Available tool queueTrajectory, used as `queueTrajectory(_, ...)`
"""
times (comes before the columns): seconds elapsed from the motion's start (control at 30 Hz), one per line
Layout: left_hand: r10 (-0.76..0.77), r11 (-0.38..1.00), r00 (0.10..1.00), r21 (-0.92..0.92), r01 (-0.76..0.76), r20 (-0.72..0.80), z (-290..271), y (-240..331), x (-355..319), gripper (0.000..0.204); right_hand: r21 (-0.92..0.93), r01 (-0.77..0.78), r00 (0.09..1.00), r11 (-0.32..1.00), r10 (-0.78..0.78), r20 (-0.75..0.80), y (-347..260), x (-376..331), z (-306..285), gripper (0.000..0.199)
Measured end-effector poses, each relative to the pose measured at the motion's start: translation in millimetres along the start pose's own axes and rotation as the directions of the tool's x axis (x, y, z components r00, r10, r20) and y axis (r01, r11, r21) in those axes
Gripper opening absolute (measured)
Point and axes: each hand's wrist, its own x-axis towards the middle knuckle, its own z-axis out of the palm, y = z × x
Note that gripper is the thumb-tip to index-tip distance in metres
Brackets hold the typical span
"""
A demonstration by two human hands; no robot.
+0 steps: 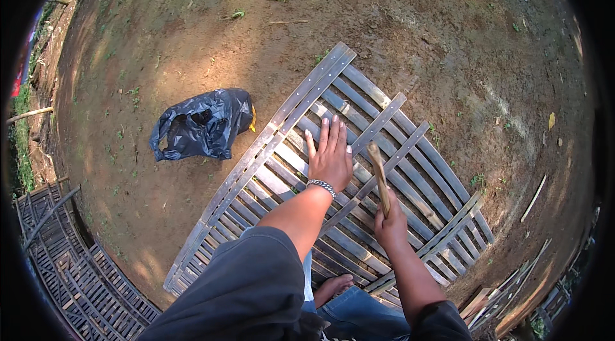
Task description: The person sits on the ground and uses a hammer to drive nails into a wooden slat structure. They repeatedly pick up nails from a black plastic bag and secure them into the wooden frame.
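**Two hands on the slat panel, one flat, one holding a stick**

Both of your hands are over the bamboo slat panel (359,149), which lies flat on the dirt ground (160,40) with its long side rails running from near your knees up and away to the right. Your left hand (330,156) rests palm down on the panel's middle slats, fingers spread and straight, closed on nothing. A metal bracelet (321,186) sits at that wrist.

Your right hand (391,222) is just to the right of the left one and a little nearer to you. Its grip is clamped around the lower end of a wooden stick (379,174). The stick's long axis runs up and slightly left from your fist, so its free end stands close beside the little-finger edge of your flat left hand, over one of the diagonal cross battens. Whether that tip touches the panel cannot be told from this view. The right hand is the one nearer the stick's working end; the left only presses the panel down.

Left of the panel, well apart from both hands, a crumpled black plastic bag (202,124) lies on the ground. Further left, at the lower edge, more slat panels (70,264) are stacked. Your bare foot (333,288) rests on the near end of the panel
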Motion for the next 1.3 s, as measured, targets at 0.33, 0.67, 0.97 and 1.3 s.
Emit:
queueTrajectory(0.33,0.009,1.000,1.000,-0.029,-0.009,-0.016,6.1,-4.8,-0.9,0.063,-0.087,-0.204,0.960,0.975,0.217,0.178,27.5,-16.5,-99.1,0.059)
queueTrajectory(0.67,0.032,0.998,0.999,-0.054,-0.033,-0.029,12.0,-4.1,-0.6,0.063,-0.089,-0.421,0.907,0.903,0.416,-0.066,38.7,-104.8,-132.2,0.055)
queueTrajectory(0.97,0.346,0.824,0.934,-0.445,-0.350,-0.094,-53.7,-61.7,-56.0,0.057,0.080,-0.570,0.813,0.818,0.576,-0.088,20.3,-183.0,-53.2,0.060)
queueTrajectory(1.3,-0.092,0.995,0.995,-0.055,0.089,-0.045,-183.4,-264.3,-0.5,0.017,0.107,-0.644,0.761,0.758,0.649,-0.020,-8.2,-175.6,-59.2,0.058)
